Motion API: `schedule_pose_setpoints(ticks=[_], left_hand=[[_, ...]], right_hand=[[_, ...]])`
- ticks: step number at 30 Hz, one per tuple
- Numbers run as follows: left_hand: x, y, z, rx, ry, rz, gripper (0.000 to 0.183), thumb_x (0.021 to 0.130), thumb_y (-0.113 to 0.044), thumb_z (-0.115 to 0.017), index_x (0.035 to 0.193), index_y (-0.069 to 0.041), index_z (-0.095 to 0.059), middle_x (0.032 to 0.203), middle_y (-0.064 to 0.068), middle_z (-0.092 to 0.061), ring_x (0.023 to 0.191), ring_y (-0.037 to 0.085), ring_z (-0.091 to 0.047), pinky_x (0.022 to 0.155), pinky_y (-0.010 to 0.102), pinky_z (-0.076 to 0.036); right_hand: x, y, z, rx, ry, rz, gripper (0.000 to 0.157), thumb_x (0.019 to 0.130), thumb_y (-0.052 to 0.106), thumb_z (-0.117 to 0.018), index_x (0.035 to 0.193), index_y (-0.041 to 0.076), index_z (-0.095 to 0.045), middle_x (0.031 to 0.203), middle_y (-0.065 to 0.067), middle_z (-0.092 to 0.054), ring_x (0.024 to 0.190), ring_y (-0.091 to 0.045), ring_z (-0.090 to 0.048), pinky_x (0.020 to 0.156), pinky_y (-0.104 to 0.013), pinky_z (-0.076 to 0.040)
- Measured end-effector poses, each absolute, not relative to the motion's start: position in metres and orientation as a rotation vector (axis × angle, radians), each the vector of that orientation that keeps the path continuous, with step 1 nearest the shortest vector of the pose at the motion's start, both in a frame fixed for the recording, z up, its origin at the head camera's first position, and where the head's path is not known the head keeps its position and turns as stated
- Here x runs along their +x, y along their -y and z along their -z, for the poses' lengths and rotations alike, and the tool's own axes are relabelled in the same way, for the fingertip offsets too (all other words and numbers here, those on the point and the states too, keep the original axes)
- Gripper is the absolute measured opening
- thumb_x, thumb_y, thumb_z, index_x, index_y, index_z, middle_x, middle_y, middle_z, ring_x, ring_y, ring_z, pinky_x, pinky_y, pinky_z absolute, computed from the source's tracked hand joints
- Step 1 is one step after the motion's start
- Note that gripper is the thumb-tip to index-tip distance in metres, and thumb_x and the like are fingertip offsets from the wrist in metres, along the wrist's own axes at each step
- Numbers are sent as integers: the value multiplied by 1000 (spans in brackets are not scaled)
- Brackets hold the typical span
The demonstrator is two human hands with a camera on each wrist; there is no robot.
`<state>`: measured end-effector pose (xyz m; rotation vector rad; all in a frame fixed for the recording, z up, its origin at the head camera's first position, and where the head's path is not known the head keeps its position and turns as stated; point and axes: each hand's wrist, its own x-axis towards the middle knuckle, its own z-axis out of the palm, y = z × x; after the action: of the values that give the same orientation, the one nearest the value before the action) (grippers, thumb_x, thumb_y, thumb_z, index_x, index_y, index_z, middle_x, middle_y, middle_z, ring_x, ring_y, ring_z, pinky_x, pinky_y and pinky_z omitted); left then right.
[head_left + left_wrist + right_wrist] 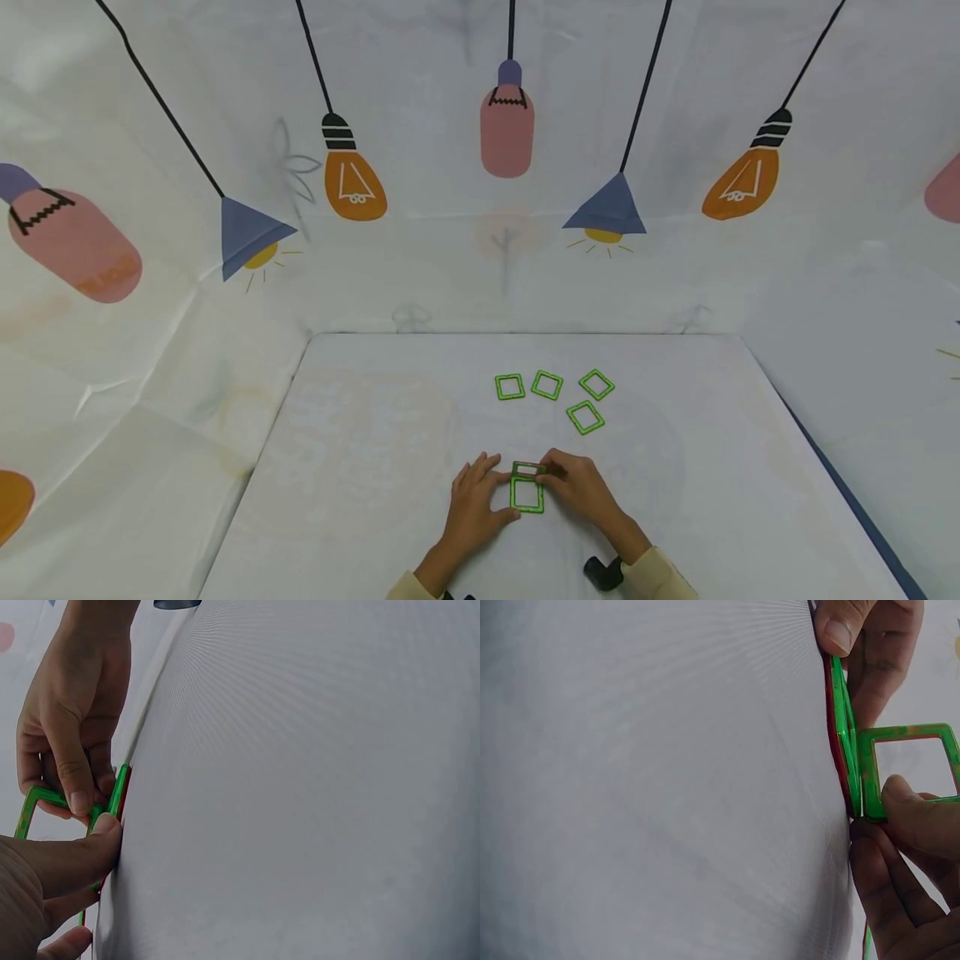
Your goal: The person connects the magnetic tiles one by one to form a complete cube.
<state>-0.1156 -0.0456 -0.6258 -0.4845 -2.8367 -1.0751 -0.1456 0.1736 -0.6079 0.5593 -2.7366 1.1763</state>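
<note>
Green raised square (911,732) in a pinch of the right hand (587,490), left hand (474,507) wide-fingered against the flat square (531,510)

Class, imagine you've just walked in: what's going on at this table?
A person's right hand pinches a green square frame, held upright at the far edge of a second frame lying flat on the white table. The left hand touches the second frame's left side. Four more green frames lie separately, farther from the person.
</note>
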Motion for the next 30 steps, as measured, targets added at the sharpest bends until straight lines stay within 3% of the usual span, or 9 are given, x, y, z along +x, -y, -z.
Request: schedule_pose_setpoints(ticks=[30], left_hand=[[-116,51,632,-565,2849,1006,59,75,-40,-85,124,-15,-64,145,9,-53,140,36,-44,115,60,-30]], right_hand=[[-145,-173,618,644,2647,-1166,19,80,11,-81,89,19,-66,86,9,-73,78,-2,-66,68,-24,-56]])
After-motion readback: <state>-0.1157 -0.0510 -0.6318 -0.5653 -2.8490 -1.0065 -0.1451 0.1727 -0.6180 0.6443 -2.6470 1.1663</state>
